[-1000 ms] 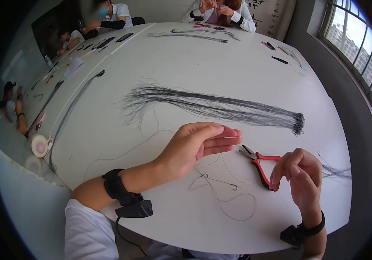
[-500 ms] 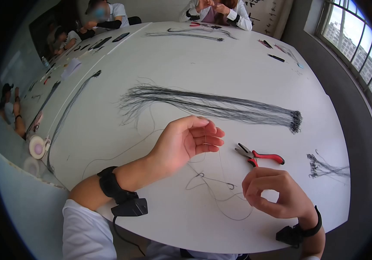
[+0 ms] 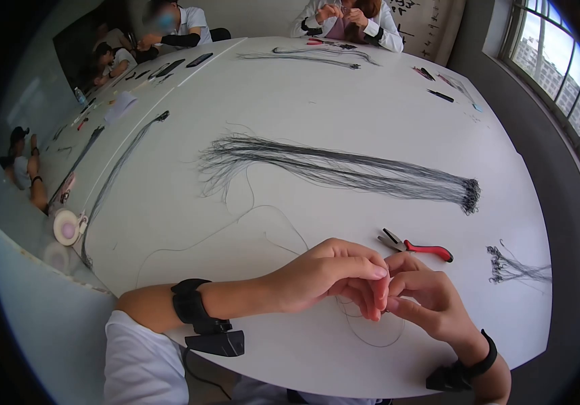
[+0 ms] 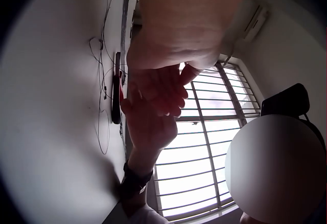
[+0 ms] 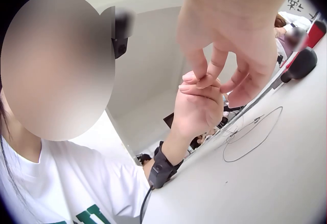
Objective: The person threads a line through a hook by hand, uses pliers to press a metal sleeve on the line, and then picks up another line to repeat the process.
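Observation:
In the head view my left hand [image 3: 337, 273] and right hand [image 3: 432, 300] meet low over the front of the table, fingertips against fingertips. The left thumb and fingers pinch a thin fishing line. Right beside them, the right thumb and forefinger pinch at the line too, with a tiny dark spot at their tips. Below the hands a loop of fishing line [image 3: 376, 346] lies on the table, partly covered by them. The right wrist view shows this loop with a small knot-like part [image 5: 258, 119]. Pliers [image 3: 428, 250] with red and black handles lie just beyond the right hand.
A long bundle of dark lines [image 3: 344, 165] stretches across the table, its hooked end at right. A smaller hook bundle [image 3: 499, 266] lies at the right edge. A white spool [image 3: 67, 227] is at far left. Other people [image 3: 347, 20] sit around the table.
My right hand has moved left, away from the pliers' handles, to the left fingertips. The left hand has lowered and turned toward it, covering part of the line on the table.

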`<state>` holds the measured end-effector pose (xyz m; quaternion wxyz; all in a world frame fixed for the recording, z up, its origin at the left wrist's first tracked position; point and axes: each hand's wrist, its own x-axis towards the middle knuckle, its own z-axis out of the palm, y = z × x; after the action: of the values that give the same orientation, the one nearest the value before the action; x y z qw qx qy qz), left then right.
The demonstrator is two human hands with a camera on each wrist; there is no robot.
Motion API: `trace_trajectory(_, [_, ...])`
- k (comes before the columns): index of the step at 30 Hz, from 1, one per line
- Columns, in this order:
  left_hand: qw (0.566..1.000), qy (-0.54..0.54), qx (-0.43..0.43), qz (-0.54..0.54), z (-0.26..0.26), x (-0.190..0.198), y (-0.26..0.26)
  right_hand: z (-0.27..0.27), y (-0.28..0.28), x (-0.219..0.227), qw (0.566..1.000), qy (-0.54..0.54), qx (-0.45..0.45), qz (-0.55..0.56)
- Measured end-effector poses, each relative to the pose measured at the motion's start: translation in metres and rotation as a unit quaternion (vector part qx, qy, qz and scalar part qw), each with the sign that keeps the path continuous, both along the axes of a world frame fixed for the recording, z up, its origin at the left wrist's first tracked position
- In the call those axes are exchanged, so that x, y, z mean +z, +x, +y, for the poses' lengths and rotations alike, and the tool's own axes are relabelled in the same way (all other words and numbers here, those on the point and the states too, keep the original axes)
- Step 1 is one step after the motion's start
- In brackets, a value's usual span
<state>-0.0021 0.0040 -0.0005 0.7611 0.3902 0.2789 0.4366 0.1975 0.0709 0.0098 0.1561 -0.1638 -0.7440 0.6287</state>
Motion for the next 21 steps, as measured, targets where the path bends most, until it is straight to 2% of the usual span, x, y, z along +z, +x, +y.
trace_trajectory(3, [1.0,-0.001,0.011,0.016,0.001,-0.0014,-0.0004,-0.0007,0.0006,0.001,1.0,0.007,-0.011,0.016])
trace_trajectory(8, [1.0,-0.003,0.001,0.016,0.0012,-0.0027,-0.0002,-0.0015,0.0013,0.0071,0.994,-0.11,0.002,0.01])
trace_trajectory(12, [1.0,-0.001,0.009,0.004,0.0022,-0.0066,-0.0014,0.0013,0.0031,0.0028,0.993,-0.114,0.033,0.028])
trace_trajectory(15, [0.998,-0.007,0.052,0.031,0.0021,-0.0058,-0.0001,0.0019,0.0048,0.0042,0.992,-0.12,0.031,0.02])
trace_trajectory(18, [0.996,0.031,0.078,0.036,0.0044,-0.0074,-0.0011,0.0021,0.0046,0.0045,0.99,-0.139,0.002,0.005])
trace_trajectory(21, [0.998,0.013,0.057,0.012,0.0046,-0.008,-0.0043,0.0018,0.0019,0.0004,0.995,-0.1,-0.026,0.009])
